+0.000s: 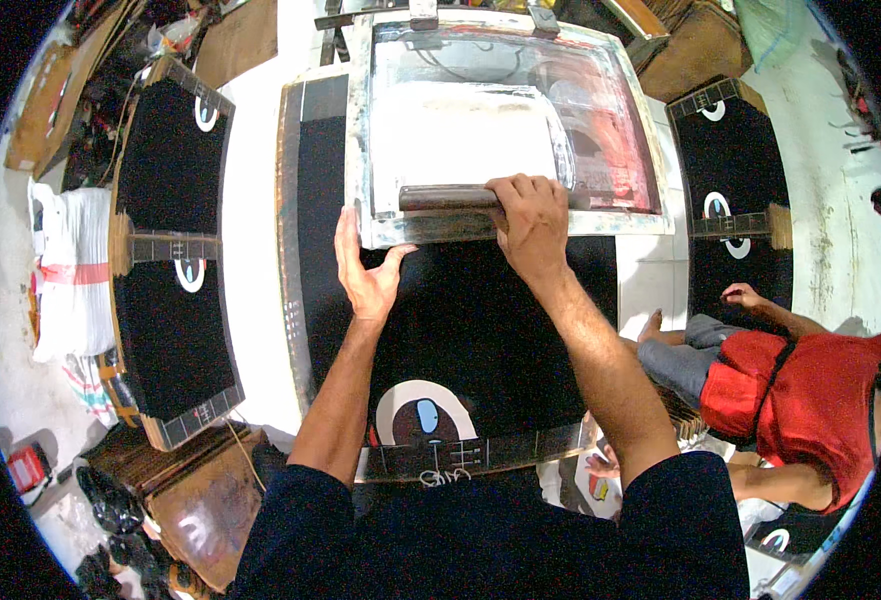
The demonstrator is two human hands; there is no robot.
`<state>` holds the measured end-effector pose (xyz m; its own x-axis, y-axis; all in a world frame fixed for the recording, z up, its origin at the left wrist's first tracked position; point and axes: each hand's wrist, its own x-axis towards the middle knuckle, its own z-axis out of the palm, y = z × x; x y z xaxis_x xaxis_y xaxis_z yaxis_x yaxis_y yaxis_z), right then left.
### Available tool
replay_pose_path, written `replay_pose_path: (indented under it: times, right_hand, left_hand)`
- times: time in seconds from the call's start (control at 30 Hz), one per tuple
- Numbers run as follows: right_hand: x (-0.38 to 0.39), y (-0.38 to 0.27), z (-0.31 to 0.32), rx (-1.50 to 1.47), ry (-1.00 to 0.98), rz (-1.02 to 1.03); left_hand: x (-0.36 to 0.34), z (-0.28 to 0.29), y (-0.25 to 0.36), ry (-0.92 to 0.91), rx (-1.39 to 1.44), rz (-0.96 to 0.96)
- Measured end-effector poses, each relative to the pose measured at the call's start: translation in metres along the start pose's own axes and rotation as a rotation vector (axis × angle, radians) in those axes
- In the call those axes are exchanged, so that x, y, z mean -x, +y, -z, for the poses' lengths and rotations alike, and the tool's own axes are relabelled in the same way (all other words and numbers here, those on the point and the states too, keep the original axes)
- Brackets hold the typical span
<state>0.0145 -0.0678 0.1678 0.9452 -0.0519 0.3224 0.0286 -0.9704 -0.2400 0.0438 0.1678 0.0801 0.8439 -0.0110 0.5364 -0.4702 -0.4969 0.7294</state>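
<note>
A screen-printing frame (512, 228) lies on the black fabric (480, 300) of the board before me. White ink (460, 130) covers much of its mesh, with red stains on the right side. My right hand (535, 220) is closed around the right part of a dark squeegee (448, 198), held across the near end of the mesh. At the frame's near left corner, my left hand (368, 275) rests with fingers stretched along the side and thumb spread along the near edge. Closer to me, a printed eye shape (427, 412) in white, brown and blue shows on the fabric.
Similar black boards with printed eyes stand at the left (170, 250) and right (735, 190). A person in a red top (800, 400) sits at the right beside one board. White folded cloth (75, 270) is stacked at the far left. Metal hinge clamps (543, 20) hold the frame's far edge.
</note>
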Motion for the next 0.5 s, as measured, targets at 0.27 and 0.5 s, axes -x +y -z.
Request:
replay_pose_path:
  times: [0.27,0.5]
  right_hand:
    - [-0.123,-0.015,0.119,0.253,0.587,0.242]
    - [-0.209,-0.040,0.216,0.140,0.378,0.012]
  left_hand:
    - [-0.142,0.041,0.118,0.192,0.010,-0.067]
    - [-0.151,0.107,0.015,0.007,0.285,0.026]
